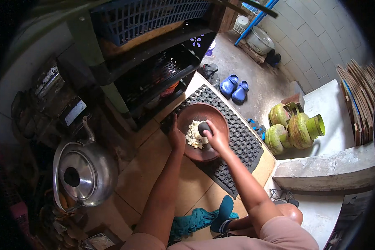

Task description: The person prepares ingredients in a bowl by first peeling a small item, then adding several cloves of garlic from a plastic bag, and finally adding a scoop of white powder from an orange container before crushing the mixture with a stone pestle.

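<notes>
A round reddish-brown mortar [206,156] rests on a black rubber mat [243,143] with raised rings. Inside it lies a heap of pale, crumbly, partly crushed food [193,134]. My right hand [216,137] is closed around a dark stone pestle [203,127], whose rounded end sits at the right side of the heap. My left hand [177,136] holds the mortar's left rim, with a finger stretched up along the outside and the rest partly hidden.
A large metal kettle [103,175] stands at the left. Black shelving [156,75] rises beyond the mat. Blue clogs [234,89] and green gas cylinders [300,131] are at the right. A teal cloth [190,223] lies by a socked foot [225,209].
</notes>
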The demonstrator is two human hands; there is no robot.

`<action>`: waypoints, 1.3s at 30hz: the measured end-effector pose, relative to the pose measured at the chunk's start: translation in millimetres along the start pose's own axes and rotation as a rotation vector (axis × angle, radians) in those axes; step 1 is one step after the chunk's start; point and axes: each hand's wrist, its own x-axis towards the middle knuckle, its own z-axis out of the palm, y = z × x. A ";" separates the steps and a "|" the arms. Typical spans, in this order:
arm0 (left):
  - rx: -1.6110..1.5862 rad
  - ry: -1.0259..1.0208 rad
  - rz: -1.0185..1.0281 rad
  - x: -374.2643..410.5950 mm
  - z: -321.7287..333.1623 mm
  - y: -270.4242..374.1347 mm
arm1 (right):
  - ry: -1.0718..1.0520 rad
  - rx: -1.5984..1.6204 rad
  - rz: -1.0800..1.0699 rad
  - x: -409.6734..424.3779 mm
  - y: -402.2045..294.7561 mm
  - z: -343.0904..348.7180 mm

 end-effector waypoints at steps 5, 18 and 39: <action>-0.039 -0.062 -0.022 -3.2 13.3 29.7 | -0.010 0.048 -0.064 19.4 52.5 6.8; -0.009 -0.030 0.029 -3.7 0.5 17.0 | -0.355 0.349 0.212 51.2 17.1 -21.7; 0.143 -0.064 -0.093 0.4 14.1 20.9 | -0.286 0.007 0.128 47.1 38.5 7.2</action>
